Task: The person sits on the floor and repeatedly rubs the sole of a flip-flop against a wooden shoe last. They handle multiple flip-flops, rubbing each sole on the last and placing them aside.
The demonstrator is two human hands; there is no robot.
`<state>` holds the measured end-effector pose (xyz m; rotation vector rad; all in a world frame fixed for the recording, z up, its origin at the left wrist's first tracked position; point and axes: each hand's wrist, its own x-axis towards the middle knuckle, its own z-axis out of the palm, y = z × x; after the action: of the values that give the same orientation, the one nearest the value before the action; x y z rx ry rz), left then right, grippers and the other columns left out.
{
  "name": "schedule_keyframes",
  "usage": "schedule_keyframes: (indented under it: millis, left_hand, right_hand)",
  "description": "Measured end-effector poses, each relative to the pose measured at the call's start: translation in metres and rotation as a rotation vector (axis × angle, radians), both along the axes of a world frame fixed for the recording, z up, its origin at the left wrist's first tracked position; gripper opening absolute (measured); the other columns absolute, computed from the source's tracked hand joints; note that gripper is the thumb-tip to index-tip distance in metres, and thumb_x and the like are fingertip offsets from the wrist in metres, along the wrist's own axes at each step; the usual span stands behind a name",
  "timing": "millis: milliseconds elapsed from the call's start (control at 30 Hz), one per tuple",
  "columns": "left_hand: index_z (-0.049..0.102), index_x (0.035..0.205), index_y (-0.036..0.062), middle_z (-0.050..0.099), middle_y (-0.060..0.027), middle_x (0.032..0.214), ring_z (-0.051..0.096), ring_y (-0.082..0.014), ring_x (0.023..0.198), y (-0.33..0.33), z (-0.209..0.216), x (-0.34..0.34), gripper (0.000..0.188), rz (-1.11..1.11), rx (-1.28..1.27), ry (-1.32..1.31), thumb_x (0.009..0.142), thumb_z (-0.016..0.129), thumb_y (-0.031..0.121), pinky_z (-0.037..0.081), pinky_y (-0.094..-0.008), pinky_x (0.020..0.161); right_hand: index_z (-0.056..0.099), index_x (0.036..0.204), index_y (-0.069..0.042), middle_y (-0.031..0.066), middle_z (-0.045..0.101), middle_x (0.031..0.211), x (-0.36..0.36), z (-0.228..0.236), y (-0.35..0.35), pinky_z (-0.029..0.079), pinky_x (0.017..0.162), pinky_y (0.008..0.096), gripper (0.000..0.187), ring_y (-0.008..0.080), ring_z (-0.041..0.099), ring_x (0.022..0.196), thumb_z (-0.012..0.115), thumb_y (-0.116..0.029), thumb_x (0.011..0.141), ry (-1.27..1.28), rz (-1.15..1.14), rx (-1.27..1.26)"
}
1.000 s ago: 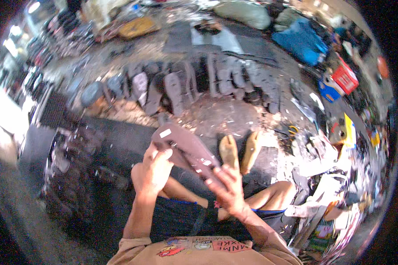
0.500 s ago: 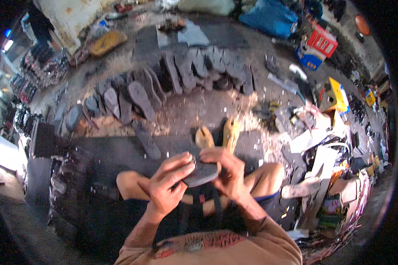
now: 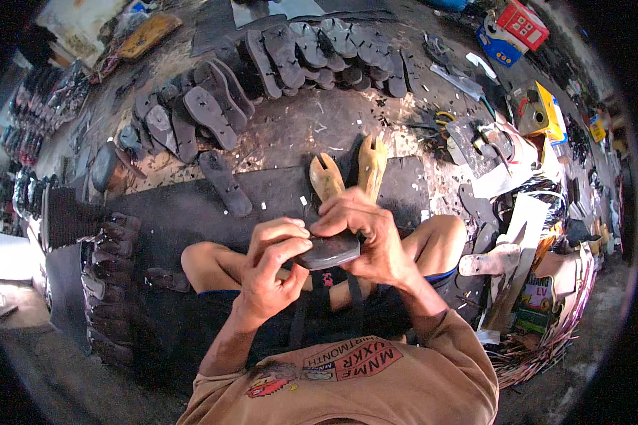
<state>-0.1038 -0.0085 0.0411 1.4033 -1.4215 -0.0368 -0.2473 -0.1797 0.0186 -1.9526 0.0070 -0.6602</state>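
Observation:
In front of my lap, a dark sandal sole [image 3: 329, 252] is held between both hands, its rounded end toward me. My left hand [image 3: 271, 263] grips its left side, fingers on top and thumb below. Around the right side, my right hand [image 3: 372, 237] is closed, with fingers bent over the upper face. My fingers partly hide the sole's far part. Just beyond the hands stand two yellowish, foot-shaped shoe lasts [image 3: 326, 177], each with a slot in its tip. A loose dark sole [image 3: 224, 183] lies on the black mat to the left.
An arc of dark sandal soles [image 3: 209, 117] with small strap pieces spreads across the floor ahead. Stacked dark soles [image 3: 113, 283] stand at my left. To the right are a pale sole-shaped piece [image 3: 489, 261], a yellow box [image 3: 546, 113], scraps and a red-and-blue box [image 3: 503, 42].
The sole has tilted, so its rounded edge faces me more. My right hand's fingers have shifted over it. The whole view has moved, with the floor items now higher in the picture.

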Motion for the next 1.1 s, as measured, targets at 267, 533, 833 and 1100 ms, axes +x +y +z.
schedule_keyframes:
  millis: [267,533,833,1100]
  left_hand:
    - [0.050,0.152,0.0012,0.053,-0.0223,0.157,0.053,-0.0409,0.143,-0.020,-0.052,0.095,0.069,-0.320,-0.122,1.516,0.088,0.063,0.025,0.044,-0.0596,0.120]
    - [0.043,0.156,0.0290,0.061,-0.0137,0.138,0.060,-0.0373,0.133,0.006,-0.063,0.130,0.056,0.039,-0.456,1.486,0.106,0.066,0.017,0.050,-0.0714,0.110]
    - [0.040,0.155,0.0193,0.059,-0.0192,0.145,0.063,-0.0440,0.130,0.020,-0.039,0.113,0.056,0.410,-0.661,0.914,0.106,0.067,0.013,0.053,-0.0747,0.104]
    - [0.037,0.156,0.0135,0.059,-0.0240,0.144,0.064,-0.0429,0.129,0.047,-0.022,0.135,0.057,0.238,-0.441,1.148,0.106,0.065,0.012,0.057,-0.0681,0.103]
  right_hand:
    - [0.019,0.165,0.004,0.0334,0.040,0.162,0.019,-0.175,-0.071,0.037,0.119,0.0597,0.105,0.0485,0.046,0.144,0.083,-0.033,0.090,0.890,-0.926,-0.127]
    - [0.044,0.158,0.000,0.0195,0.061,0.144,-0.016,-0.071,-0.017,0.060,0.105,0.0439,0.070,0.0311,0.068,0.123,0.068,-0.010,0.093,0.100,-0.340,1.189]
    - [0.065,0.135,0.008,0.0112,0.075,0.115,-0.032,-0.023,0.074,0.061,0.085,0.0306,0.045,0.0153,0.072,0.096,0.077,-0.016,0.099,0.234,-0.337,1.279]
    - [0.062,0.139,0.007,0.0127,0.072,0.123,-0.017,-0.015,0.073,0.053,0.101,0.0314,0.043,0.0193,0.067,0.112,0.071,-0.013,0.102,0.171,-0.588,0.916]
